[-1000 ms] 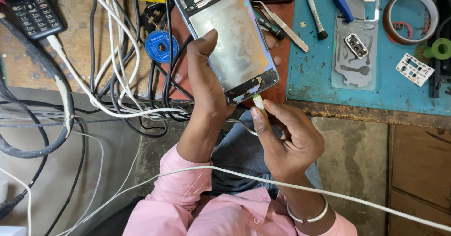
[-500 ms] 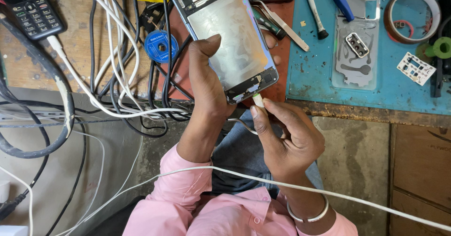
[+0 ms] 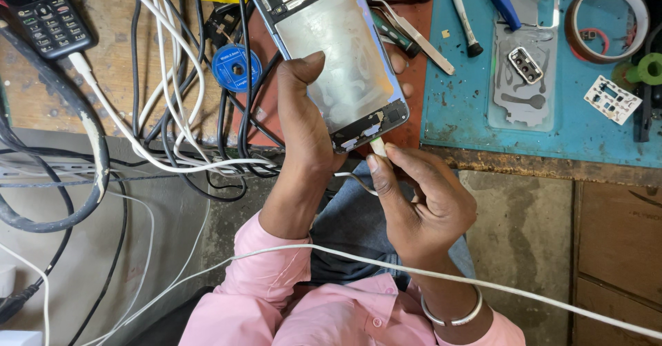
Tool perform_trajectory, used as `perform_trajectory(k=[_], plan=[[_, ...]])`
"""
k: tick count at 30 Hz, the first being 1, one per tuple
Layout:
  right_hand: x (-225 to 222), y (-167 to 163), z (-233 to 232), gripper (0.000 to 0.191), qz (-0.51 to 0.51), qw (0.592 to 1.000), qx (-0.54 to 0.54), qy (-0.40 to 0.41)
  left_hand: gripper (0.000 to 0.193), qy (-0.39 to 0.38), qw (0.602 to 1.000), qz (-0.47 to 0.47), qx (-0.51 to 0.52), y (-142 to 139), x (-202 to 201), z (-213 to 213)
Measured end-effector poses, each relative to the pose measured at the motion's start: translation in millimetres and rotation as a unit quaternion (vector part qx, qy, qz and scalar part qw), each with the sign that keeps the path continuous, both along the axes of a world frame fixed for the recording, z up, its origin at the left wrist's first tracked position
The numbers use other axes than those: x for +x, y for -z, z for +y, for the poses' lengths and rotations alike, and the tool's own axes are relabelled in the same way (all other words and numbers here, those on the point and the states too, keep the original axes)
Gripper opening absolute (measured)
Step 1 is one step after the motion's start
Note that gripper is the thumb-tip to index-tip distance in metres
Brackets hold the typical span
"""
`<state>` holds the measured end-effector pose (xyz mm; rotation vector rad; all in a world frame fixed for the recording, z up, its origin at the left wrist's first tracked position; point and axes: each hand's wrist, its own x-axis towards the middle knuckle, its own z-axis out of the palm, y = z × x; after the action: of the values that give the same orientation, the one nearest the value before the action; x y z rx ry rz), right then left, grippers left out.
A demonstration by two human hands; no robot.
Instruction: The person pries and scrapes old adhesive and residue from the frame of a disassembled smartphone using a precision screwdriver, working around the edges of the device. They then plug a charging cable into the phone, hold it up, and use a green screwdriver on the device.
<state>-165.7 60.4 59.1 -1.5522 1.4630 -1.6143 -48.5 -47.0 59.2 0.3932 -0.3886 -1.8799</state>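
My left hand [image 3: 303, 122] grips an opened smartphone [image 3: 331, 49] with its back removed, thumb lying across the bare silver frame and fingertips showing at its right edge. My right hand [image 3: 420, 205] pinches a white cable plug [image 3: 378, 146] against the port at the phone's bottom edge. The white cable [image 3: 483, 284] runs across my lap and over my pink sleeves. A silver bangle sits on my right wrist.
A blue work mat [image 3: 552, 118] carries a clear phone part [image 3: 527, 77], a small circuit piece [image 3: 610, 100], a tape roll [image 3: 607, 15] and tools. Tweezers [image 3: 414, 36] lie beside the phone. Tangled cables [image 3: 172, 77], a blue spool [image 3: 236, 68] and a keypad phone [image 3: 45, 15] lie at left.
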Motion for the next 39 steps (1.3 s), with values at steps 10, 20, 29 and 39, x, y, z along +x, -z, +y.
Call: perform_trajectory(k=[10, 20, 29, 39], plan=[[-3, -15, -1, 0.032, 0.088, 0.996, -0.007, -0.002, 0.08, -0.026, 0.998, 0.047, -0.037, -10, 6, 5], [-1, -31, -13, 0.039, 0.268, 0.957, -0.113, -0.017, 0.085, 0.027, 0.993, -0.054, -0.103, 6, 7, 5], [-17, -10, -3, 0.036, -0.172, 0.98, 0.096, 0.018, 0.09, -0.034, 0.979, -0.117, -0.163, -1, 8, 7], [-35, 7, -11, 0.035, -0.369, 0.92, 0.098, -0.093, 0.088, -0.041, 0.98, -0.059, -0.186, 8, 12, 19]])
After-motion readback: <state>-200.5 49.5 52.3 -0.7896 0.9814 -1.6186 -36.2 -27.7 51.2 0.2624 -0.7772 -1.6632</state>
